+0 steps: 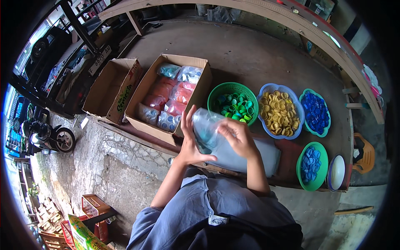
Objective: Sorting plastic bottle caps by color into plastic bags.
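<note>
In front of my body a clear plastic bag [207,125] is held up between both hands, with something teal showing in its lower part. My left hand [189,143] cups the bag's left side, its fingers pointing up and its thumb beneath. On the other side, my right hand [238,141] grips the bag's upper right part with thumb and fingers. A stack of flat clear plastic [262,156] lies on the table under my right forearm. Just beyond my left hand stands a cardboard box [203,63] packed with filled bags of teal, red, white and blue pieces.
An empty cardboard box [109,75] stands farther left. Rightward are a green basket [213,92] of green caps, a lavender basket [263,89] of yellow caps, a mint basket [307,92] of dark-blue caps, a green basin [301,166] of light-blue caps and a white bowl [337,171].
</note>
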A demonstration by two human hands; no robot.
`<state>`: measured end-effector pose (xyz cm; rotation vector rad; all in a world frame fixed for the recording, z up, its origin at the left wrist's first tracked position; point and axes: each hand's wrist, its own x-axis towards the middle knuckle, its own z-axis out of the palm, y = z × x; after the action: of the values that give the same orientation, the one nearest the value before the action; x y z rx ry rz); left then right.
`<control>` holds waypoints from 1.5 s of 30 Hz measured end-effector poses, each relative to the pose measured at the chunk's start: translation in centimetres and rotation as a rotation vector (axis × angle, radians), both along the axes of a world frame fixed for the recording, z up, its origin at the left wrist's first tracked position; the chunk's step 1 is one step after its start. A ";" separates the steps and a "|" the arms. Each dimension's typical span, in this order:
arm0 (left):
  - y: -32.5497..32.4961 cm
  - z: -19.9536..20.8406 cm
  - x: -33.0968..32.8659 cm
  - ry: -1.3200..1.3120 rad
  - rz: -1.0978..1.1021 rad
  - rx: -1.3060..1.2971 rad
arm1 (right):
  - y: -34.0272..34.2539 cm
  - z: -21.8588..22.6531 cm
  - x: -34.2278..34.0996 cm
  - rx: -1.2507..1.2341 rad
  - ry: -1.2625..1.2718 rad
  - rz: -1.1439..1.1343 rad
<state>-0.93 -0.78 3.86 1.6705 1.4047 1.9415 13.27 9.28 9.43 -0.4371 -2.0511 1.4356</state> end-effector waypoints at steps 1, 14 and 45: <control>-0.3 0.1 -0.6 -0.199 -0.227 -0.205 | 0.0 0.1 0.0 -0.160 0.091 -0.014; 1.0 2.6 -1.2 -0.097 -0.263 -0.344 | 2.8 1.7 -0.6 0.092 0.193 -0.120; -0.8 -0.1 1.4 -0.361 -0.179 -0.371 | -0.1 -0.6 0.0 0.359 0.256 -0.309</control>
<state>0.48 -1.62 3.79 1.1673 1.3226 1.6548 13.26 9.21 8.84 -0.3773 -1.8830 0.8707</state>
